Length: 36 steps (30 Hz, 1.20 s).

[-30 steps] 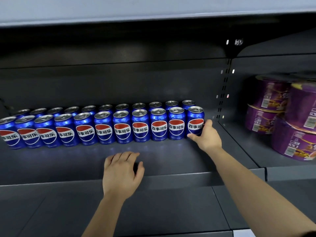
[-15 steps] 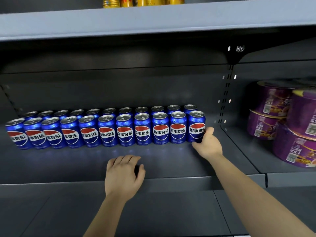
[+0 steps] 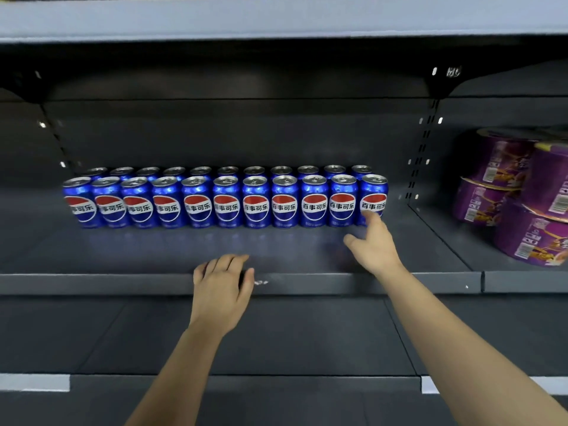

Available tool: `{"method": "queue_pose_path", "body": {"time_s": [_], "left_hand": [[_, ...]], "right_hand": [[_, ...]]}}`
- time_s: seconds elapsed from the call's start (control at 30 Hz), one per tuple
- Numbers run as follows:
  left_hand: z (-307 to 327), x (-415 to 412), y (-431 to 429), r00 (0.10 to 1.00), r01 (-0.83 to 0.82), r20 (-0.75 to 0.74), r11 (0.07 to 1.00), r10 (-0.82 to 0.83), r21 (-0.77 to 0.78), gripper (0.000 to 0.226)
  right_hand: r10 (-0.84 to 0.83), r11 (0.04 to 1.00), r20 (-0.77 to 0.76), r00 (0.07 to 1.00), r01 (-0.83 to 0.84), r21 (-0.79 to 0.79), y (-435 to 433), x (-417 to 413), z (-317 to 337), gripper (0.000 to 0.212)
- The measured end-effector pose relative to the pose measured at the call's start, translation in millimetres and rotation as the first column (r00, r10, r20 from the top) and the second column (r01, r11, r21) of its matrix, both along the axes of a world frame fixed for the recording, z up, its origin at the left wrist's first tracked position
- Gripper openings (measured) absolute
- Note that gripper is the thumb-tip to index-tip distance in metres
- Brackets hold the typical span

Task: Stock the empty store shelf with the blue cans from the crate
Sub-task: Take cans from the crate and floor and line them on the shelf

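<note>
Upright end can (image 3: pixel 373 195), label forward, touches the spread fingers (image 3: pixel 367 215) of the right hand (image 3: pixel 373 245); left hand (image 3: pixel 222 285) lies flat, straight-fingered, nearer than that can.

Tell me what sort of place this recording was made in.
Most likely a shop aisle: dark metal shelving hung on a slotted upright, two tidy rows of identical blue cans with labels facing out, and stacked purple tubs bearing barcodes in the next bay.

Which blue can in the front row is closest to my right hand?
The rightmost front-row can, at the end toward the purple tubs. The fingers of the right hand reach its lower front; every other can stands farther left.
</note>
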State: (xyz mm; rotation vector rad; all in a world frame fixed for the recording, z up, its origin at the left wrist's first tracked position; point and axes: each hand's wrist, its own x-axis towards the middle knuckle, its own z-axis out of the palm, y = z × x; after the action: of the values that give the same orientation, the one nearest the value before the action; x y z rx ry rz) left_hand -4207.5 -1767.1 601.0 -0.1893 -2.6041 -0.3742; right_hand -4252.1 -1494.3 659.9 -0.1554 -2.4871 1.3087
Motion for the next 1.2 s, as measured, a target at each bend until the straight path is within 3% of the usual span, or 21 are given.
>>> {"method": "queue_pose_path", "body": {"time_s": [0.27,0.47,0.73,0.97,1.2], "left_hand": [[-2,52,-101,0.999,0.042,-0.029,0.998,-0.04,0.051,0.044],[-34,85,-188,0.999,0.051,0.015,0.995,-0.05,-0.089,0.041],[-103,123,-250,0.978,0.089,0.202,0.986,-0.059,-0.144,0.041],[-170,146,-269,0.951,0.095,0.304,0.988,-0.054,-0.121,0.048],[-267,187,-281,0.888,0.06,0.46,0.995,-0.018,-0.078,0.046]], "right_hand": [[0.006,0.995,-0.196,0.981,-0.025,-0.095,-121,56,-17,0.048],[0.026,0.995,-0.248,0.968,-0.049,-0.088,-212,93,-57,0.042],[0.075,0.997,0.004,0.997,-0.075,0.008,-287,143,-158,0.044],[0.12,0.989,0.227,0.967,-0.136,0.058,-303,166,-240,0.041],[0.218,0.953,0.505,0.835,-0.294,0.074,-312,204,-357,0.049]]}}
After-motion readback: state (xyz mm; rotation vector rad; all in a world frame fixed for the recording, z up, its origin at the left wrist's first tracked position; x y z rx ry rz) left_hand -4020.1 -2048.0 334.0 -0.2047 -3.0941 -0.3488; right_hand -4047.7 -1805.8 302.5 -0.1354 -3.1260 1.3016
